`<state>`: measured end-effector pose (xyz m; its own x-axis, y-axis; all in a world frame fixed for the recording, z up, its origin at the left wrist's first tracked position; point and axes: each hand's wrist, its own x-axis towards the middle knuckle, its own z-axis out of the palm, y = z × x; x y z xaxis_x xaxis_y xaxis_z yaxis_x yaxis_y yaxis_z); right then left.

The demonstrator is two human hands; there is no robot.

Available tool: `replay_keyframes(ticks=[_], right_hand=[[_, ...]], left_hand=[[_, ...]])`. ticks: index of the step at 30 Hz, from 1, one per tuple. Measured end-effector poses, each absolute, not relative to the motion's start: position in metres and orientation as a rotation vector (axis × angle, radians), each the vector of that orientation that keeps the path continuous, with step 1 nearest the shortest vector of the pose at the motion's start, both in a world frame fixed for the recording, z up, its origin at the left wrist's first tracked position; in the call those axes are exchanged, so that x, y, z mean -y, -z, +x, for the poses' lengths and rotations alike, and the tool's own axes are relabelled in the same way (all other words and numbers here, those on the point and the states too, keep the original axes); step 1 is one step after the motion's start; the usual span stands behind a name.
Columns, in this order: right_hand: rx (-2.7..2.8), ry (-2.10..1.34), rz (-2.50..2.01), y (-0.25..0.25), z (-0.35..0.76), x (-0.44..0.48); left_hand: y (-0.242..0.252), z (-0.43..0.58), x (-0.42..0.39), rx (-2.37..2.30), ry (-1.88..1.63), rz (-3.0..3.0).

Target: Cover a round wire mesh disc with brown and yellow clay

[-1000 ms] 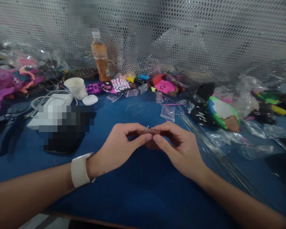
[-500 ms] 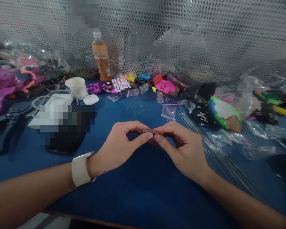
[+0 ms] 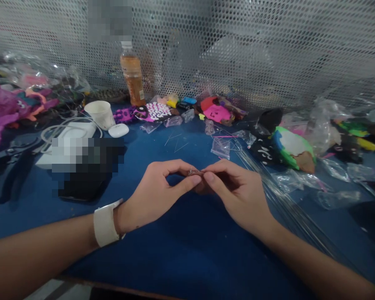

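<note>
Over the middle of the blue table, my left hand (image 3: 161, 193) and my right hand (image 3: 242, 193) meet at the fingertips. Between the left thumb and forefinger is a small, thin brownish piece (image 3: 195, 172) with what looks like fine wire on it; the fingers hide most of it. The right thumb and forefinger pinch at its right end. A white watch strap circles my left wrist. Beyond the hands lie a few thin wire pieces (image 3: 176, 143) and a small clear plastic bag (image 3: 220, 146).
A phone (image 3: 81, 183), white box, earbud case (image 3: 118, 130), paper cup (image 3: 100, 114) and pliers (image 3: 17, 171) lie left. A drink bottle (image 3: 133, 79) stands behind. Long wires (image 3: 287, 204) run along the right, beside colourful clay shapes (image 3: 295, 148) and plastic bags. A perforated metal panel (image 3: 187, 50) backs the table.
The right thumb and fingertips have shifted slightly on the small piece, and less of it shows between the hands. The left hand has barely moved.
</note>
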<state>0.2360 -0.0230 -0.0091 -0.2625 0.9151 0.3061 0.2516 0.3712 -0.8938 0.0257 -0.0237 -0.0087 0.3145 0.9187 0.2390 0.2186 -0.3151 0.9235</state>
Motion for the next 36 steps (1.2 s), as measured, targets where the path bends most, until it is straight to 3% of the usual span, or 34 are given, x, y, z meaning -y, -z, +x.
replay_keyframes(ticks=[7, 24, 36], right_hand=[[1.873, -0.787, -1.093, 0.0086, 0.2352, 0.0215], [1.745, -1.025, -1.105, 0.0097, 0.2357, 0.0186], [1.815, -0.938, -1.081, 0.0063, 0.2331, 0.0204]], left_hand=[[0.0087, 0.0253, 0.0232, -1.031, -1.052, 1.753], [0.0146, 0.0255, 0.0172, -0.922, -1.012, 1.457], [0.0138, 0.0257, 0.0184, -0.944, -0.975, 1.486]])
